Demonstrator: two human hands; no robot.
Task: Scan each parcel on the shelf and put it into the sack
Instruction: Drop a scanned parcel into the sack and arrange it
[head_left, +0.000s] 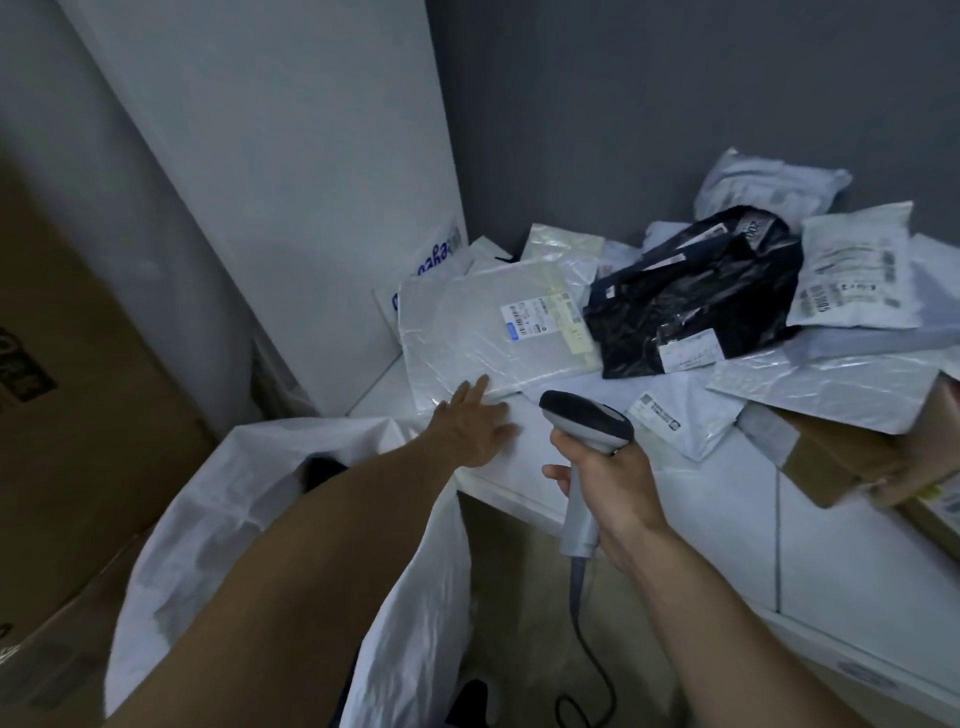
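Note:
A flat grey-white parcel (467, 332) with a printed label lies at the left end of the white shelf (717, 525). My left hand (475, 423) reaches over the shelf edge, fingers straight, its fingertips touching the near edge of that parcel. My right hand (605, 478) grips the handle of a grey barcode scanner (587, 421), whose head points toward the parcels. A black plastic parcel (696, 306) and several white mailer bags (857, 270) are piled further right. The white sack (218, 499) stands open below the shelf's left end, under my left forearm.
Large brown cardboard boxes (67, 395) stand to the left of the sack. A brown box (852, 457) sits on the shelf at the right under a clear mailer. A white panel (311, 182) and grey wall back the shelf. The scanner's cable (587, 644) hangs down toward the floor.

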